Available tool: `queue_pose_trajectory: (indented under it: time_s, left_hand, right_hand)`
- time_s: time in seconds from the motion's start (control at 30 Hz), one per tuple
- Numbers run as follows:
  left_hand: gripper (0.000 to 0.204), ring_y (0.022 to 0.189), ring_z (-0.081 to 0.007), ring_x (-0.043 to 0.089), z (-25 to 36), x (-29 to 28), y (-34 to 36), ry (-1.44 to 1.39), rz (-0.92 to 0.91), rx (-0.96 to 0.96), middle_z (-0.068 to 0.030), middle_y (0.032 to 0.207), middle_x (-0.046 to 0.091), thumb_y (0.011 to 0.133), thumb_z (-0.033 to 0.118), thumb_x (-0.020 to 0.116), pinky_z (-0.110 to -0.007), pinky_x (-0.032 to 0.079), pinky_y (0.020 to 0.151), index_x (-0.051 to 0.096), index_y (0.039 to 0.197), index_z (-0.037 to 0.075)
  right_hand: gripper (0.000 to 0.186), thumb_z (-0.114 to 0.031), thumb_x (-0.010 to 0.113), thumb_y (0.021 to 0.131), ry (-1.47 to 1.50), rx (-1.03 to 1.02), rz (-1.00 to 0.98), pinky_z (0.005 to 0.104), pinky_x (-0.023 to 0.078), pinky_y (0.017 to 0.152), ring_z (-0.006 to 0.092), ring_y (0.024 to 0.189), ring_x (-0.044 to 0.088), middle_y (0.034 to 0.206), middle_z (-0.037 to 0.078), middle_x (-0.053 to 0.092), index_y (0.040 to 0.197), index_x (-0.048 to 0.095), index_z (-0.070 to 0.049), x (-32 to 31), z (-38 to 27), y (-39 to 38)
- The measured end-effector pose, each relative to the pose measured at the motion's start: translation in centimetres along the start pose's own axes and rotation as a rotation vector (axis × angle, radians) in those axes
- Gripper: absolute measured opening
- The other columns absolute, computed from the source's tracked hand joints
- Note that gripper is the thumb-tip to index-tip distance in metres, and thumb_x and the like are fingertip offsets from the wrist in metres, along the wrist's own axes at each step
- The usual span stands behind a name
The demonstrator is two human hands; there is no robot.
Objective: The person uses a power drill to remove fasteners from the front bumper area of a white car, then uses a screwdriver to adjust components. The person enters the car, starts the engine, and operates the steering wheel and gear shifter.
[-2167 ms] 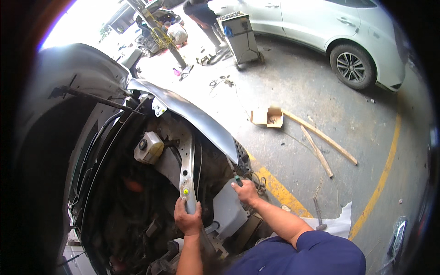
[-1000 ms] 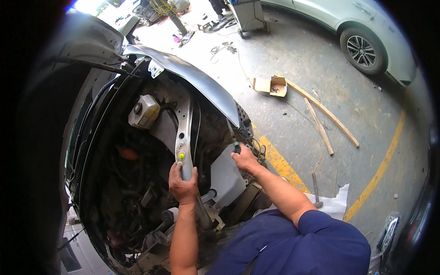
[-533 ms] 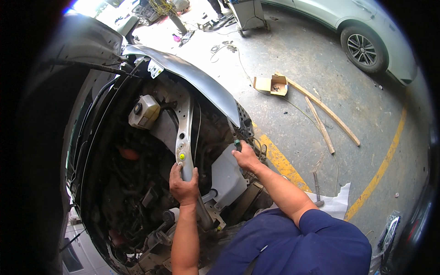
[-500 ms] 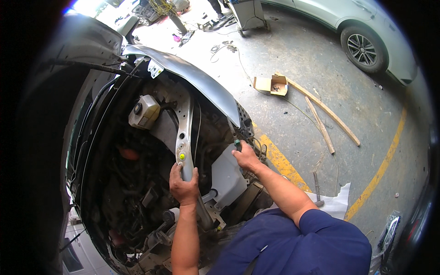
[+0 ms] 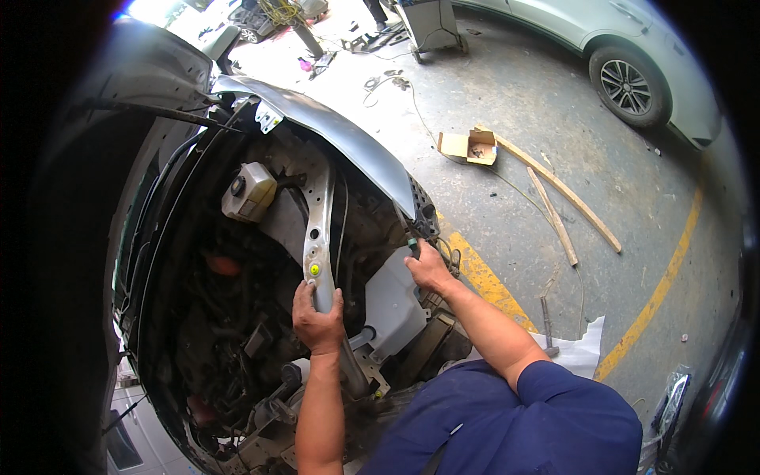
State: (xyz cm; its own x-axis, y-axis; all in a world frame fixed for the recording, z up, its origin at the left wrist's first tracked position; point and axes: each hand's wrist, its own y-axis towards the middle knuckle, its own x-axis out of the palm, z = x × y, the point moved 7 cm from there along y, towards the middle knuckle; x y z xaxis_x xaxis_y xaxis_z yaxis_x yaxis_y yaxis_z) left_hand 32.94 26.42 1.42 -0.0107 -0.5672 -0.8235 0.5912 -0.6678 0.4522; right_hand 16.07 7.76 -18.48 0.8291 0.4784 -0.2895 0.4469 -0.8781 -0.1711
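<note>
My left hand (image 5: 318,318) grips a grey metal rail (image 5: 318,210) along the edge of an open engine bay, thumb on one side and fingers on the other. Just beyond those fingers sits a yellow-green fastener (image 5: 315,270). My right hand (image 5: 431,267) is closed round a green-handled tool (image 5: 413,245) with a slim shaft, likely a screwdriver. Its shaft points up to the front corner of the silver fender (image 5: 348,138); whether the tip touches is too small to tell. Between my hands lies a whitish plastic tank (image 5: 394,305).
A capped fluid reservoir (image 5: 252,194) stands deeper in the bay, beneath the raised hood (image 5: 150,67). On the floor to the right are an open cardboard box (image 5: 475,148), two wooden strips (image 5: 558,190) and a hammer (image 5: 548,328). A white car (image 5: 570,24) stands beyond.
My right hand and the green-handled tool have shifted slightly to the right. My left hand keeps its place on the rail.
</note>
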Motion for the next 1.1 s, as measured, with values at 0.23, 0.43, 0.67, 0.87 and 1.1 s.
queue_pose_trajectory:
  time_s: [0.23,0.43,0.67,0.87,1.1]
  left_hand:
    - [0.052,0.114,-0.0398,0.066,0.0,-0.1,-0.1,0.009,0.007,0.004,-0.0204,0.128,0.067,0.078,0.032,0.085,-0.045,0.052,0.100,0.069,0.115,0.000]
    - [0.052,0.115,-0.0393,0.066,0.1,-0.2,0.0,0.000,0.001,-0.009,-0.0199,0.128,0.067,0.077,0.032,0.085,-0.046,0.052,0.100,0.069,0.115,0.000]
    - [0.051,0.115,-0.0402,0.065,-0.1,-0.1,-0.3,-0.020,-0.004,-0.010,-0.0206,0.127,0.068,0.077,0.029,0.085,-0.046,0.051,0.101,0.069,0.115,0.000]
    - [0.053,0.113,-0.0405,0.065,-0.9,0.1,-0.1,-0.048,0.016,0.031,-0.0208,0.126,0.067,0.073,0.029,0.087,-0.047,0.051,0.100,0.068,0.114,0.001]
    - [0.053,0.117,-0.0393,0.064,-0.4,0.1,0.1,-0.069,-0.002,-0.012,-0.0203,0.129,0.066,0.074,0.030,0.086,-0.047,0.051,0.102,0.068,0.115,0.002]
  right_hand:
    - [0.040,-0.022,0.063,0.087,-0.025,0.089,0.040,0.0533,0.048,0.099,0.0526,0.111,0.060,0.109,0.036,0.065,0.112,0.059,0.009,-0.6,-2.0,-0.9]
    - [0.034,-0.019,0.062,0.085,-0.026,0.084,0.126,0.0537,0.050,0.096,0.0531,0.106,0.062,0.103,0.036,0.066,0.106,0.060,0.008,-0.6,-2.3,-1.1]
    - [0.035,-0.019,0.062,0.084,-0.077,0.054,0.220,0.0544,0.050,0.096,0.0533,0.106,0.062,0.104,0.037,0.066,0.107,0.060,0.008,-0.4,-1.7,-1.1]
    - [0.035,-0.021,0.063,0.082,-0.026,0.100,0.122,0.0551,0.050,0.094,0.0520,0.109,0.061,0.110,0.034,0.066,0.109,0.061,0.002,1.0,-0.4,-0.9]
    - [0.020,-0.018,0.068,0.090,0.252,0.217,-0.398,0.0333,0.049,0.077,0.0145,0.086,0.058,0.089,0.001,0.064,0.105,0.065,-0.005,-0.4,2.0,-8.2]
